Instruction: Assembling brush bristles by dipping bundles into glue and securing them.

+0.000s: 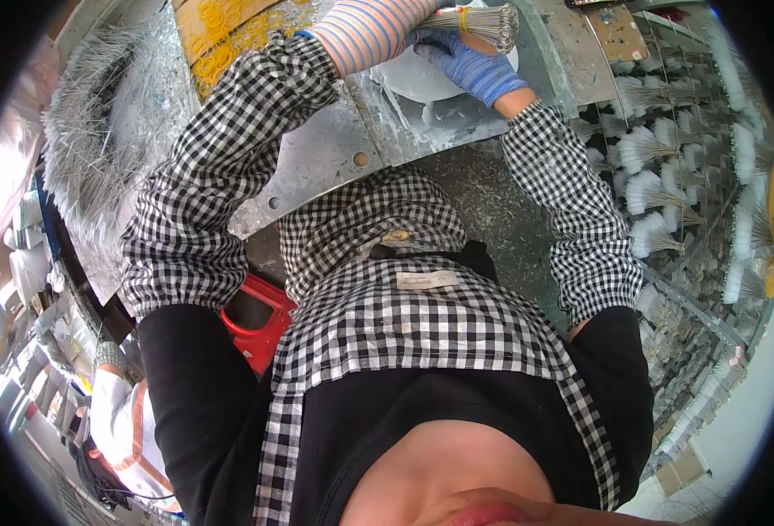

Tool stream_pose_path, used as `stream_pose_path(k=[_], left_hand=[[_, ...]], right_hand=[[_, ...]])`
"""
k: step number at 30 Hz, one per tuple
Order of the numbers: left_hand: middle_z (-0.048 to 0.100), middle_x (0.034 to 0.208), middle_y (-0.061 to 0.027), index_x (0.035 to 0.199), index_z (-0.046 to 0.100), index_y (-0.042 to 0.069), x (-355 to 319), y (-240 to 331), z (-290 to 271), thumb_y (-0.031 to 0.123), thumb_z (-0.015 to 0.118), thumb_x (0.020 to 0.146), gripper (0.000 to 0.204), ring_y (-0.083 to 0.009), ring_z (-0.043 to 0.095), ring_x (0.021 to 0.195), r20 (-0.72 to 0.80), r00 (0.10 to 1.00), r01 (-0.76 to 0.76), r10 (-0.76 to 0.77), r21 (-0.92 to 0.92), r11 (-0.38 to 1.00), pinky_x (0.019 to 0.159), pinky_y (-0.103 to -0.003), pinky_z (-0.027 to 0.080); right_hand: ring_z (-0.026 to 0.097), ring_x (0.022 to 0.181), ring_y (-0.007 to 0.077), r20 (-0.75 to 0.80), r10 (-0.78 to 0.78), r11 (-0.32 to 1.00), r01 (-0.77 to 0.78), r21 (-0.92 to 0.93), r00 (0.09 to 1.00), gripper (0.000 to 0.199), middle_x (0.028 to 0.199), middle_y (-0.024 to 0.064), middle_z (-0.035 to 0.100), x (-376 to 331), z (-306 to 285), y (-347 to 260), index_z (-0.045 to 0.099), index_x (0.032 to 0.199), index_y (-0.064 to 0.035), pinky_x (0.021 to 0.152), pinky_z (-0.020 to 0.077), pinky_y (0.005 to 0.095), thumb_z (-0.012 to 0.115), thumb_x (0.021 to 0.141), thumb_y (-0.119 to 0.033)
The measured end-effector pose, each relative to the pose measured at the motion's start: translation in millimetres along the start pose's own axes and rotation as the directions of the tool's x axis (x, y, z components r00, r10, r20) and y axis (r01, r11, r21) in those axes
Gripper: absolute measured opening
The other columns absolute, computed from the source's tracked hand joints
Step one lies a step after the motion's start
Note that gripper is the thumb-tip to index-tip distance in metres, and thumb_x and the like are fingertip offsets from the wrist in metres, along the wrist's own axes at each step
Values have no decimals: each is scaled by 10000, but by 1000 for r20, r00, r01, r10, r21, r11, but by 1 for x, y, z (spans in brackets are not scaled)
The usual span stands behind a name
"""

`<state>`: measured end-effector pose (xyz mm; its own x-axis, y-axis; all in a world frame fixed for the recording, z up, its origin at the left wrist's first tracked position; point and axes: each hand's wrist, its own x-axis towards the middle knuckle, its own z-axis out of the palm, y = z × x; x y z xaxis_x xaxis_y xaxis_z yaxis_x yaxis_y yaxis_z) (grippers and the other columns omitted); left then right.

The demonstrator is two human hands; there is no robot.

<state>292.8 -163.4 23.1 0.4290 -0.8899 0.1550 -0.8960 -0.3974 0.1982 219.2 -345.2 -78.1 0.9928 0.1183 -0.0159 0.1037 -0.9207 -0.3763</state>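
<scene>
A bundle of thin metal wires (496, 28) with a yellow rubber band round it lies between my hands at the top of the view. My left hand (376, 31), in a striped pink and orange glove, is closed on the bundle's left part; its fingertips are partly cut off by the view's edge. From below, my right hand (474, 68), gloved in blue, grips the same bundle. The wire ends fan out to the right. Under the hands sits a white round dish (404, 81) on the metal work table (317, 162).
Many yellow rubber bands (220, 31) lie on a board at upper left. Further left is a large heap of loose wires (93, 131). Racks at right hold several white-tipped bundles (650, 149). A red stool (264, 320) stands beside me; another person (132, 430) is at lower left.
</scene>
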Motion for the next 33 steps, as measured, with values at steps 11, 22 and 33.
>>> stream_pose_path(k=[11, 22, 33], left_hand=[[670, 784, -181, 1113, 584, 65, -1, -1, 1, 177, 640, 891, 255, -381, 674, 748, 0, 1000, 9, -9, -10, 1000, 670, -484, 518], [685, 902, -135, 1247, 551, 106, -6, -10, 14, 171, 743, 828, 466, -353, 674, 924, -27, 999, 25, -22, 114, 993, 793, -455, 535], [594, 1358, -157, 1353, 525, 37, -107, 22, -12, 377, 686, 951, 551, -308, 567, 1267, -7, 842, -439, -540, -591, -677, 1095, -474, 476]], right_hand=[[718, 959, 278, -32, 4, 997, -1, 81, 999, 419, 1114, 110, 732, -3, 1, -1, 696, 1248, -198, 906, 557, 384, 543, 987, -489], [690, 980, 309, -51, -46, 988, 53, 145, 998, 374, 1071, 105, 733, -1, -8, -8, 704, 1185, -133, 878, 539, 413, 601, 949, -405], [629, 795, 81, -398, 267, 674, 125, 728, 878, 251, 898, 14, 704, -73, -114, -46, 711, 1181, -52, 739, 520, 242, 674, 948, -138]])
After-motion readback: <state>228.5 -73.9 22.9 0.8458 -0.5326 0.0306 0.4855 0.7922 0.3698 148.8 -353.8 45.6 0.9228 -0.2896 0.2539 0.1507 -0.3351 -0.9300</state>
